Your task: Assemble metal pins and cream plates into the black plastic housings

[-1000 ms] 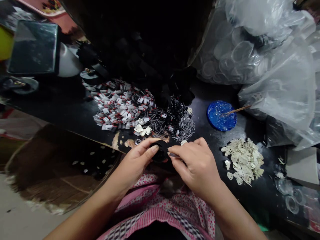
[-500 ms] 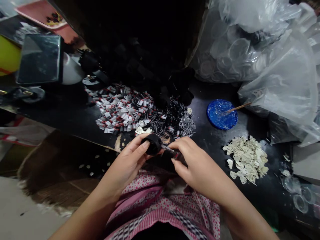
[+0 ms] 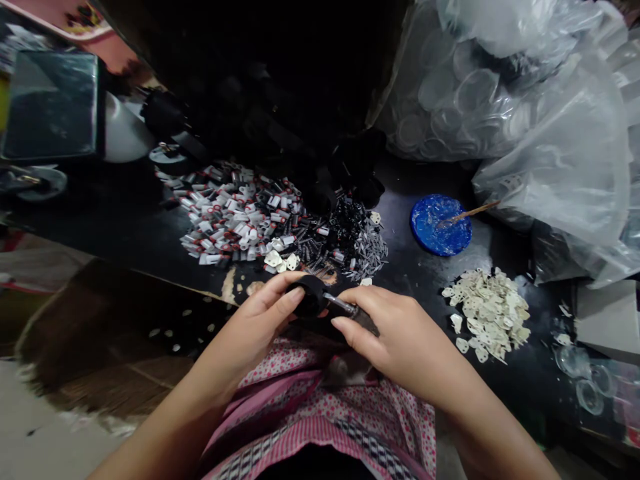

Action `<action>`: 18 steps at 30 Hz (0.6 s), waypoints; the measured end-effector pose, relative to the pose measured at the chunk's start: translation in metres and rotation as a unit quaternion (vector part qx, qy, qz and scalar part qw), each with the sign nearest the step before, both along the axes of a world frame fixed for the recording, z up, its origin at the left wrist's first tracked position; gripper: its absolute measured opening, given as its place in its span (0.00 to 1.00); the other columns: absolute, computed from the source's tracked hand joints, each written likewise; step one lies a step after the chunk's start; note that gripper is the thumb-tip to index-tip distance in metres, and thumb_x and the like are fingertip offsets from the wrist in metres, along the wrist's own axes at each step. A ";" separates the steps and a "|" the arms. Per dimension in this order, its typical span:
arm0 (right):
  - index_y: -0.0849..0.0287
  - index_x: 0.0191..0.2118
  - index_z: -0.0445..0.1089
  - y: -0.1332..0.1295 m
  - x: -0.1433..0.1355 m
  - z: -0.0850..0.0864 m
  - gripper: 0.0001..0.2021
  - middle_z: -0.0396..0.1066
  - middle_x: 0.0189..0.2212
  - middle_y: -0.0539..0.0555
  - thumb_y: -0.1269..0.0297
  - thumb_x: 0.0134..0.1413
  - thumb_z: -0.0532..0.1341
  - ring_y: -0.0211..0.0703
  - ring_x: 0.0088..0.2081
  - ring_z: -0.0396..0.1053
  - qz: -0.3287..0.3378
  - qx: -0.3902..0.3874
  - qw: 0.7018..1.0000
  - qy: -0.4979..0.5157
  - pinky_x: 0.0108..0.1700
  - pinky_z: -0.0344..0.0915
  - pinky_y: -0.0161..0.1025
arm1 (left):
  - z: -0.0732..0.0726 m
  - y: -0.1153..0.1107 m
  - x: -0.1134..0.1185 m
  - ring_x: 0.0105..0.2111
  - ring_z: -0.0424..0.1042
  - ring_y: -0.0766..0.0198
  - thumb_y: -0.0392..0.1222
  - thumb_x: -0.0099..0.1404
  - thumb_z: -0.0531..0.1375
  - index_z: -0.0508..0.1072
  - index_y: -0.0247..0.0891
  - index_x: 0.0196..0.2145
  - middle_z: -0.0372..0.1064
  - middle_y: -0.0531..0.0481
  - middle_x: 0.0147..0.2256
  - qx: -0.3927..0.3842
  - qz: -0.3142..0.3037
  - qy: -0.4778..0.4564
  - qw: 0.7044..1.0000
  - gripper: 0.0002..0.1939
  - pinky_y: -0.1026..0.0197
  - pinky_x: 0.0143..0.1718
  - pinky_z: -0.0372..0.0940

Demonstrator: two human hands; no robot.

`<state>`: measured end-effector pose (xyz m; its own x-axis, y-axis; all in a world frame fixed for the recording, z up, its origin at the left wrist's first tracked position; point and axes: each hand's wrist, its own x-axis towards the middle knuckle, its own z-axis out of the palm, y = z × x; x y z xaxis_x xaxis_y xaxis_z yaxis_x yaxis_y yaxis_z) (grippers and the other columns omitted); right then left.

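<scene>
My left hand [image 3: 257, 327] pinches a small round black part [image 3: 309, 297] just above my lap, at the near edge of the black table [image 3: 125, 220]. My right hand [image 3: 400, 337] grips a thin tool [image 3: 345, 307] with a metal shaft, and its tip touches the black part. Just beyond my hands lie a heap of white-and-red small pieces [image 3: 235, 217], dark springs [image 3: 313, 247] and grey pins [image 3: 370, 250].
A blue dish [image 3: 441, 224] with a stick in it sits to the right. A pile of cream flat pieces [image 3: 490, 313] lies near my right hand. Clear plastic bags [image 3: 525, 100] of round lids fill the right side. A brown cardboard box [image 3: 125, 333] sits at left.
The black part has turned in my left hand, and the tool's metal shaft now shows, held against it by my right hand. The view has shifted slightly.
</scene>
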<state>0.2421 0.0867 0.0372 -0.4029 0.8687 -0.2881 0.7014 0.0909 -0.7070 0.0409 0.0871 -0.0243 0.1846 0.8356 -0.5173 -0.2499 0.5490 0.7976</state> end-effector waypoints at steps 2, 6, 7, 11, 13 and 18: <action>0.58 0.48 0.73 0.000 0.000 0.000 0.11 0.77 0.44 0.57 0.61 0.67 0.59 0.50 0.45 0.75 -0.004 -0.002 1.000 -0.007 0.48 0.68 0.45 | -0.004 0.002 -0.003 0.42 0.78 0.58 0.49 0.65 0.65 0.81 0.47 0.42 0.81 0.52 0.40 0.033 -0.030 0.039 0.998 0.10 0.64 0.44 0.70; 0.57 0.44 0.74 0.002 0.010 -0.003 0.13 0.76 0.34 0.52 0.56 0.68 0.56 0.42 0.36 0.73 -0.005 -0.112 0.992 0.064 0.39 0.65 0.39 | -0.008 0.002 -0.019 0.45 0.78 0.53 0.46 0.66 0.64 0.81 0.49 0.43 0.81 0.51 0.43 0.179 -0.107 0.184 0.961 0.09 0.58 0.48 0.70; 0.57 0.42 0.74 0.002 0.013 -0.005 0.14 0.74 0.30 0.50 0.55 0.68 0.56 0.39 0.32 0.71 -0.001 -0.166 0.979 0.114 0.36 0.64 0.37 | -0.009 0.000 -0.024 0.45 0.78 0.52 0.43 0.65 0.63 0.81 0.51 0.44 0.81 0.51 0.43 0.234 -0.122 0.215 0.940 0.10 0.57 0.49 0.69; 0.60 0.41 0.74 -0.002 0.021 -0.018 0.17 0.65 0.21 0.45 0.53 0.68 0.55 0.31 0.22 0.60 0.012 -0.317 0.894 0.315 0.27 0.57 0.32 | -0.009 -0.013 -0.031 0.49 0.77 0.53 0.32 0.63 0.63 0.78 0.57 0.50 0.82 0.56 0.43 0.422 -0.110 0.245 0.866 0.22 0.54 0.56 0.65; 0.60 0.42 0.73 -0.003 0.021 -0.024 0.18 0.68 0.23 0.45 0.51 0.67 0.54 0.30 0.18 0.57 -0.016 -0.327 0.878 0.350 0.23 0.55 0.32 | -0.009 -0.018 -0.022 0.48 0.77 0.55 0.32 0.63 0.63 0.78 0.56 0.48 0.81 0.56 0.44 0.389 -0.051 0.242 0.887 0.20 0.54 0.56 0.65; 0.57 0.41 0.71 0.007 0.012 -0.032 0.07 0.77 0.38 0.53 0.65 0.63 0.56 0.41 0.35 0.72 -0.126 -0.027 0.988 0.085 0.41 0.64 0.41 | -0.003 -0.012 0.011 0.41 0.76 0.60 0.45 0.67 0.64 0.76 0.46 0.41 0.77 0.53 0.40 0.055 0.143 0.016 0.988 0.05 0.58 0.47 0.72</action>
<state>0.2540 0.0941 0.0048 -0.2230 0.9326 -0.2837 0.5678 -0.1122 -0.8155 0.0519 0.0751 -0.0270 -0.0822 0.9029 -0.4220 -0.3550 0.3691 0.8589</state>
